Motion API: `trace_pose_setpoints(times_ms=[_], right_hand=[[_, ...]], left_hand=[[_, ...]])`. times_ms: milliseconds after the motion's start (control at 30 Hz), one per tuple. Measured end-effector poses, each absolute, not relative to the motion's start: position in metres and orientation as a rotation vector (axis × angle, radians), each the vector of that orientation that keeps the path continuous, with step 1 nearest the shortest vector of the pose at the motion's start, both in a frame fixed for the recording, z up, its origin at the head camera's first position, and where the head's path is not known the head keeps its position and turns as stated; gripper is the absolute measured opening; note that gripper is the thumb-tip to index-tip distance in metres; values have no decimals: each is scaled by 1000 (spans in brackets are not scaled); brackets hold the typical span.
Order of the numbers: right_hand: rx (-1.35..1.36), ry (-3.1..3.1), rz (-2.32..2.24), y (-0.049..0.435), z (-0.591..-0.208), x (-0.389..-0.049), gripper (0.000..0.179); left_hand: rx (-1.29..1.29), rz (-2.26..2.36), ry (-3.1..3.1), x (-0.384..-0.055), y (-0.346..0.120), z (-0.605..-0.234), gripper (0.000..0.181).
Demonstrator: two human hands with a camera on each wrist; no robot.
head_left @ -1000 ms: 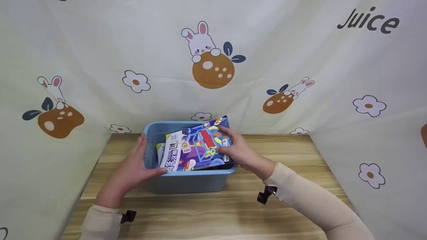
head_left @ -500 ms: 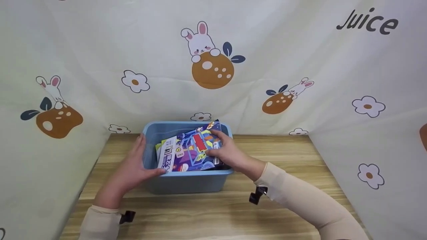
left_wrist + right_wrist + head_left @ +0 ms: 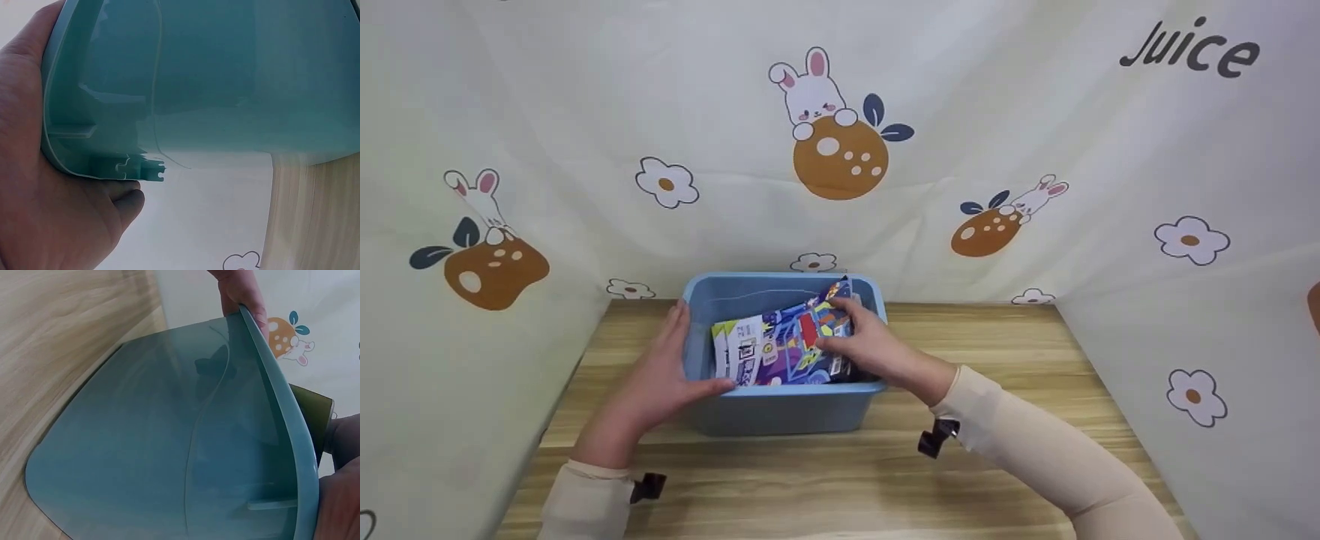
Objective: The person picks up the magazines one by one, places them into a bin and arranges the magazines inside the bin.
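Note:
A blue plastic bin (image 3: 780,412) stands on the wooden table. Along its left rim my left hand (image 3: 649,375) holds on, thumb over the front corner; in the left wrist view the hand (image 3: 50,185) wraps the rim. Inside lies a colourful book (image 3: 780,352) with a purple-blue cover and a white strip, tilted up at its right end. My right hand (image 3: 877,345) grips that right end, thumb and forefinger on the cover, other fingers hidden. Another book edge (image 3: 720,349) shows beneath at the left. In the right wrist view, a book corner (image 3: 312,410) rises above the rim beside the fingers.
Wood-grain table (image 3: 960,465) surrounds the bin. A pale curtain (image 3: 720,112) printed with rabbits, oranges and flowers encloses the back and both sides, close behind the bin. Small black mounts (image 3: 937,439) sit at both wrists.
My right hand has moved left and slightly down, lowering the book deeper into the bin. The left hand keeps its place on the rim.

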State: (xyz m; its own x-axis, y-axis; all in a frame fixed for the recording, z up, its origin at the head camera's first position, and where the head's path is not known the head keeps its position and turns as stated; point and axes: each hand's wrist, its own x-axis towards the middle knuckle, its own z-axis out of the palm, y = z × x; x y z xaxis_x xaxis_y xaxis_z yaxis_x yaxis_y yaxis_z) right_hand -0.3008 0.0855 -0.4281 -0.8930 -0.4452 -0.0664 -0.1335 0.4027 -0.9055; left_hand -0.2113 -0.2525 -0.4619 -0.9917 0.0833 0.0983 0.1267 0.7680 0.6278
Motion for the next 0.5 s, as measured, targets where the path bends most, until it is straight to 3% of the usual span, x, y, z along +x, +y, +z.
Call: trace_pose_setpoints(times_ms=[200,500], right_hand=[[-534,2303,-1584,85,-430,-300,74],[-501,2172,-1919,91,-432,-298,37]], left_hand=[[-152,-1038,-2901,-212,-252,-462,150],[-170,-1055,-2889,-214,-254,-464,151]])
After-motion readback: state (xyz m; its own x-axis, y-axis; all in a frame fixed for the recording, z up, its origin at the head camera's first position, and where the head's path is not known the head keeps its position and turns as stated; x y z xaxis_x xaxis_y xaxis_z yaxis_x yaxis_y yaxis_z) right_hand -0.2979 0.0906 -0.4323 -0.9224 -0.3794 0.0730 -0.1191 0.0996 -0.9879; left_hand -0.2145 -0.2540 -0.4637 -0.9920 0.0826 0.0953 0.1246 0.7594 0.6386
